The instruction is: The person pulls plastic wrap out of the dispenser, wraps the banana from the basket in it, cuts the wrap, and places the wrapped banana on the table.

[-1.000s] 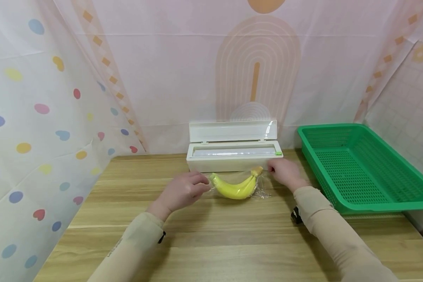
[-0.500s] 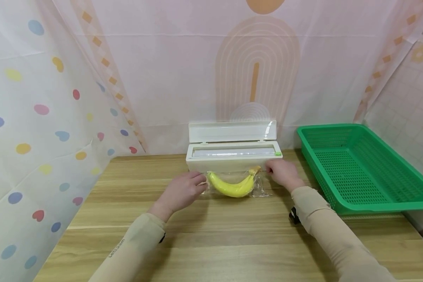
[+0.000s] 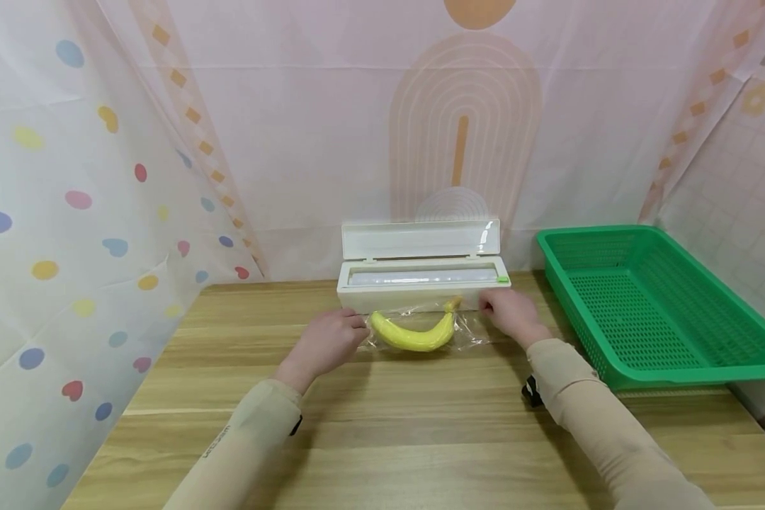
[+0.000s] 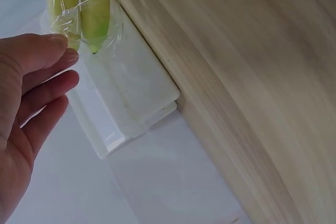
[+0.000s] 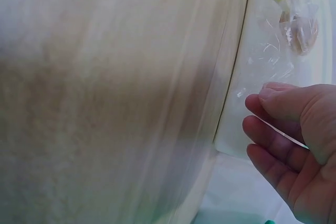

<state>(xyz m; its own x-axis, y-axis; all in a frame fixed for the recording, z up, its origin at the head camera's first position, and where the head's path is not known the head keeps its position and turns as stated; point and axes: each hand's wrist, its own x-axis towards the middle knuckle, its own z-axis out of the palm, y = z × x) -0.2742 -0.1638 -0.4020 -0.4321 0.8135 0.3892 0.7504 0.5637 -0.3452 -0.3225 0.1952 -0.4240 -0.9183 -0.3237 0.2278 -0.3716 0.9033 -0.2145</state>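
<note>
Two yellow bananas [image 4: 79, 9], joined at the stem, are wrapped in clear cling film [image 3: 472, 333] in front of a white cling film dispenser [image 3: 414, 299]. In the head view only one banana shows fully, its stem at the upper right. My left hand [image 3: 329, 342] pinches the film's twisted end between thumb and index finger, beside the banana tips. On the stem side my right hand [image 3: 513, 312] pinches the other film end the same way, its remaining fingers loosely bent. Between the two hands the wrapped fruit hangs close to the dispenser's front.
The dispenser's lid [image 3: 421, 241] stands raised, with a film roll [image 3: 421, 276] inside and a green slider [image 3: 503, 280] at its right end. A green plastic basket [image 3: 650, 319] stands on the right of the wooden table [image 3: 382, 439]. Patterned cloth hangs behind and on both sides.
The bananas have shifted slightly left and rolled between my hands, so that one now covers the other in the head view. My left hand has moved slightly left; both keep their pinch.
</note>
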